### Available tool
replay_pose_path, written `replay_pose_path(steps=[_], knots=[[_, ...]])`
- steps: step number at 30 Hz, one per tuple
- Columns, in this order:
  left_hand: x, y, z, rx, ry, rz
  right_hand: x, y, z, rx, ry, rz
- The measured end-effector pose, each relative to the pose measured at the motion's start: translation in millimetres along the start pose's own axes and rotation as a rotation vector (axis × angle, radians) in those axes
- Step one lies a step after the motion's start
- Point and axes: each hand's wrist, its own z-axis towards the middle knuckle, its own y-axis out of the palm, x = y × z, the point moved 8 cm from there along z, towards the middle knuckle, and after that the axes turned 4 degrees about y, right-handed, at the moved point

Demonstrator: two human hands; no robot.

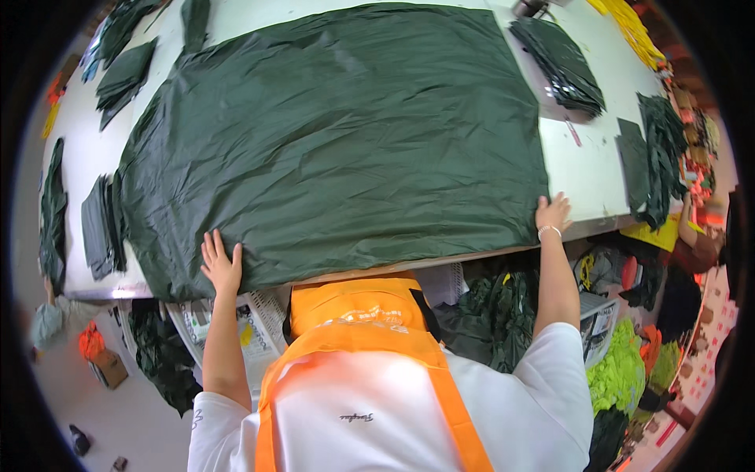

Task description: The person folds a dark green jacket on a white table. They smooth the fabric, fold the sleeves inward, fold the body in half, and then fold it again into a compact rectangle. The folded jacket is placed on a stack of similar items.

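White and wide, the surface [586,177] fills most of the view and bends at the edges. On its far left side lie small piles of dark green cut pieces [100,228], with more of them near the top left corner.

Next comes the left hand [221,263]. Its arm reaches straight up from the white sleeve. The hand lies flat with fingers spread, palm down, pressing on the near left corner of the big dark green cloth [338,134]. Its grip is loose and flat, not closed around anything.

That big cloth is spread across the middle of the surface, wrinkled, with its near edge at the rim of the surface.

Below it, close to the camera, is an orange apron [358,318] over a white shirt.

The right hand [553,214] sits at the near right corner of the cloth. Its arm is stretched up too, with a thin bracelet on the wrist. The fingers look flat on the cloth edge, though they may be pinching it; I cannot tell for sure.

Farther right lies a neat stack of dark folded pieces [562,63], and more green pieces [657,157] hang by the right edge.
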Motion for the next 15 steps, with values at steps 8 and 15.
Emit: replay_pose_path(steps=[8,15], knots=[[-280,-14,-84,0.495,-0.706,-0.418,-28,-38,-215,0.208,-0.864,0.232],[-351,72,-56,0.426,-0.887,-1.209,-60,-30,-236,0.091,-0.834,0.036]])
